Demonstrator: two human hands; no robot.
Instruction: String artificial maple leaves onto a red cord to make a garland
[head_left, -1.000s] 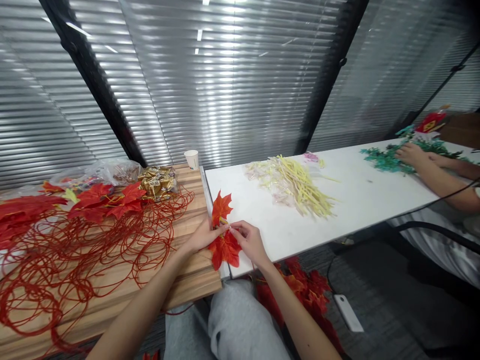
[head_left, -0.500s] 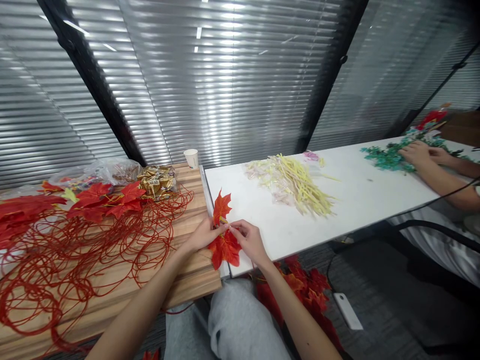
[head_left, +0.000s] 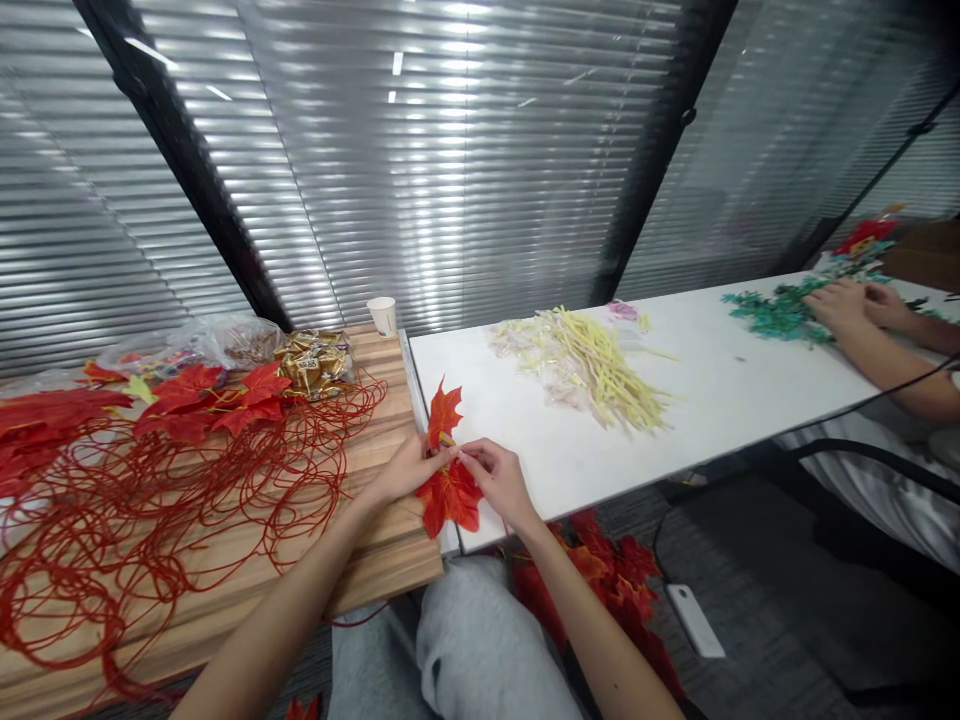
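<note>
Red artificial maple leaves [head_left: 451, 497] are held over the seam between the wooden and white tabletops, one pointing up and one hanging down. My left hand [head_left: 409, 466] is closed on them from the left, thumb and fingers at the yellowish stem joint. From the right, my right hand [head_left: 496, 478] pinches at the same joint, its fingertips meeting the left thumb. Whatever fine piece lies between the right fingertips is too small to make out. A tangle of red cord [head_left: 247, 490] spreads over the wood to the left of my hands.
Gold-wrapped packets [head_left: 313, 364], more red leaves [head_left: 187, 400] and a paper cup [head_left: 382, 316] stand at the back left. Yellow strips [head_left: 607, 370] lie on the white table [head_left: 480, 370]. Another person's hands [head_left: 844, 302] handle green foliage [head_left: 772, 312]. Red leaves [head_left: 615, 580] hang below the table edge.
My hands and the maple leaves stay almost in the same place. The other person's hands have shifted slightly right over the green foliage.
</note>
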